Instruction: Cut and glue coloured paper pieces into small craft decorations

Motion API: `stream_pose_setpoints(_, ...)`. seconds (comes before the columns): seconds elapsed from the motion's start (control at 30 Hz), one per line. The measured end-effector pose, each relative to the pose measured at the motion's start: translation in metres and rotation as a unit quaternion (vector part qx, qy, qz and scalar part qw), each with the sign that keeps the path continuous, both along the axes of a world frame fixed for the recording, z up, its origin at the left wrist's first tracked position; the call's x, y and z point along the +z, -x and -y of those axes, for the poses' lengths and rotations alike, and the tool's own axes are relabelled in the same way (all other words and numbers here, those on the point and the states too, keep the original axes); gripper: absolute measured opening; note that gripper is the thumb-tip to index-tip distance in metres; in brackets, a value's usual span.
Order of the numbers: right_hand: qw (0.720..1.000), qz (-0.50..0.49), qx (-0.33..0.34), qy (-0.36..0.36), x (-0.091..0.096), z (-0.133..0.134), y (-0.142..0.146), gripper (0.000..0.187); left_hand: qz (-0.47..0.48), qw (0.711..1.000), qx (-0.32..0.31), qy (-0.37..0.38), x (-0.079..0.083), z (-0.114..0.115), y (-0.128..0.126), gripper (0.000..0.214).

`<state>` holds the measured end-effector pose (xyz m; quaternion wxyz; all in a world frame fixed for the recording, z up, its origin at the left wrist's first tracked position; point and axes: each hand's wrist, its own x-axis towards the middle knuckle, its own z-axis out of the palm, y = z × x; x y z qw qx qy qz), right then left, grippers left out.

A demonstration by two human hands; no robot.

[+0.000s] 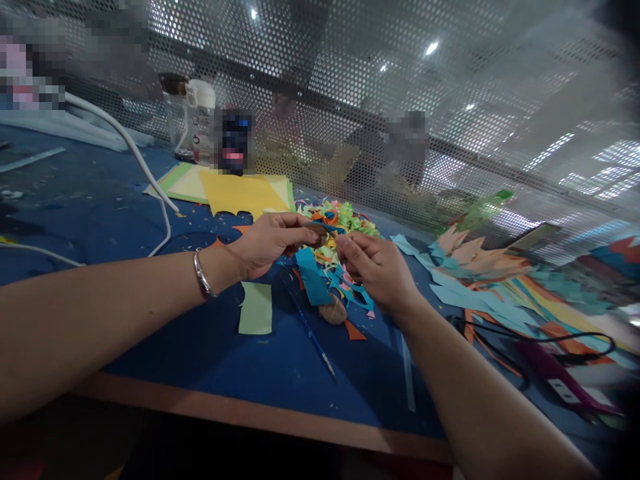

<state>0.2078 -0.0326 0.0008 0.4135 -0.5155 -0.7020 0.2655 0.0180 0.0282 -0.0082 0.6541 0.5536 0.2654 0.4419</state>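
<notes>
My left hand (pixel 273 241), with a silver bracelet at its wrist, pinches a flat brown rounded piece (pixel 323 236) over the table. A narrow strip of blue paper (pixel 334 230) shows along its upper edge. On the other side, the thumb and fingers of my right hand (pixel 365 263) close at the edge of the piece; what sits between them is too small to make out. Below the hands lie a blue paper strip (pixel 311 275), another brown oval piece (pixel 333 311), a blue pen-like tool (pixel 317 342) and a pale green paper rectangle (pixel 255 308).
A heap of coloured paper scraps (pixel 345 219) lies behind my hands. Further back are stacked paper sheets (pixel 245 191) and a clear bottle (pixel 203 130) by a perforated screen (pixel 320 80). Cut paper petals (pixel 480 257) and a purple power strip (pixel 563 383) are at right.
</notes>
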Motion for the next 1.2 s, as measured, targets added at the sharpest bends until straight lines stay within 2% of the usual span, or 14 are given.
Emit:
stream_pose_setpoints(0.4, 1.000, 0.025, -0.007, 0.001, 0.0012, 0.0001, -0.0010, 0.050, -0.007, 1.000, 0.008, -0.009, 0.0005, -0.0002, -0.0002, 0.013)
stream_pose_setpoints(0.87, 0.999, 0.048, -0.011, -0.005, 0.0011, -0.0006, -0.0019, 0.049, -0.011, 1.000, -0.002, -0.015, -0.0006, -0.0011, 0.0009, 0.007)
stream_pose_setpoints(1.2, 0.994, 0.103, -0.025, -0.038, 0.0055, 0.0008, 0.0000, 0.053, 0.002, 1.000, -0.027, -0.007, 0.0014, -0.0010, 0.0006, 0.006)
